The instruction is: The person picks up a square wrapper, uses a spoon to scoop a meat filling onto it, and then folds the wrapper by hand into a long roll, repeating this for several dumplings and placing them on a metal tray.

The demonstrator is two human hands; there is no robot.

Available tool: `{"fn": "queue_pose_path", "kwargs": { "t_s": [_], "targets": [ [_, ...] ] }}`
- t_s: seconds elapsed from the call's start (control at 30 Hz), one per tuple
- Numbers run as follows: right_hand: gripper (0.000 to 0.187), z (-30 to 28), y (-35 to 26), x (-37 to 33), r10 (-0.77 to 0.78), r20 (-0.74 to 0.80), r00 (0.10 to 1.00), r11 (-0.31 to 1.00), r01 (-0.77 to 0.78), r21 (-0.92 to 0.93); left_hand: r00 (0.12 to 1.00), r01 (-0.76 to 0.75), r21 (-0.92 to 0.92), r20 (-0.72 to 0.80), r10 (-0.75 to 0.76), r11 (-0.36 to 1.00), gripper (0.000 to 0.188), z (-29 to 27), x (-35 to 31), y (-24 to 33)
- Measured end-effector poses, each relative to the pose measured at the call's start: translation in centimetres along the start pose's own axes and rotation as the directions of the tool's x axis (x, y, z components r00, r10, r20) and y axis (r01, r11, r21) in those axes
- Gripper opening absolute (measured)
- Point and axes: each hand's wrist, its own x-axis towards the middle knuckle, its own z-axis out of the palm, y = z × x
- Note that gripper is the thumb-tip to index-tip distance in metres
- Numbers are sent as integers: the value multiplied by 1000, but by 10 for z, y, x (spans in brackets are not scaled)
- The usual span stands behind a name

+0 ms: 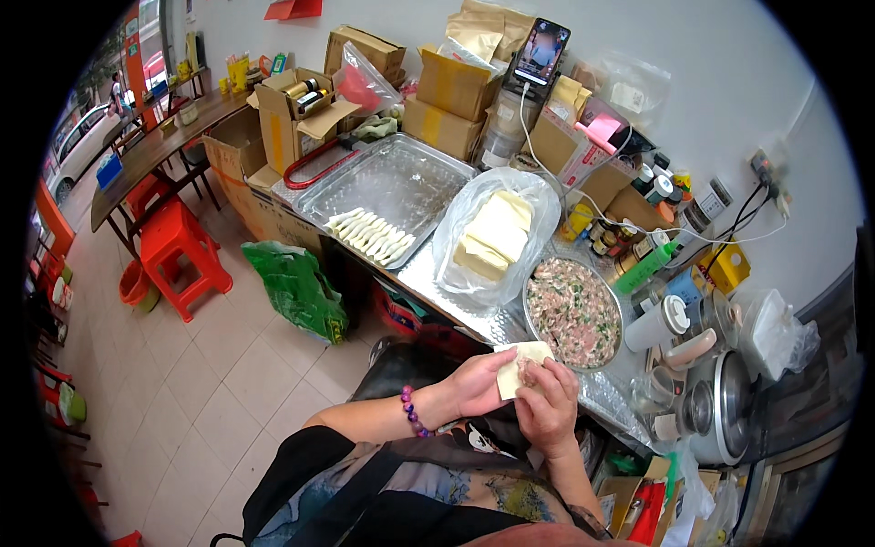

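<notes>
My left hand (481,383), a beaded bracelet on its wrist, holds a pale square wonton wrapper (508,387) in front of my body. On the wrapper lies a small dab of pinkish meat filling (526,366). The fingers of my right hand (550,406) are bent over the wrapper's right side, thumb and fingertips against it, partly hiding the filling. Just beyond the hands stands a round metal bowl of minced meat with green bits (574,314). Left of it, a stack of wrappers (495,235) sits in an opened clear plastic bag (447,242).
A metal tray (401,178) holds a row of folded wontons (371,237). Behind stand cardboard boxes (447,87) and a phone (542,53) with its cable. Bottles, jars and a lidded pot (732,406) crowd the right. A red stool (182,251) and green bag (296,290) are at left.
</notes>
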Motion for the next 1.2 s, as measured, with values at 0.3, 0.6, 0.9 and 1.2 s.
{"fn": "queue_pose_path", "kwargs": {
  "t_s": [0.3,0.6,0.9,1.2],
  "targets": [
    [22,2,8,1,156,-205,966,987,-144,71,993,-17,21,121,14,1000,39,-1,0,-14],
    [20,6,13,-5,194,-240,951,981,-181,74,1000,-18,66,17,17,998,30,-5,5,-24],
    [19,3,14,-3,286,-201,937,945,-241,222,998,33,58,53,-36,998,38,-1,2,-21],
    [12,3,26,-9,237,-185,954,964,-208,163,999,20,79,36,-23,997,39,-6,5,-22]
  ]
}}
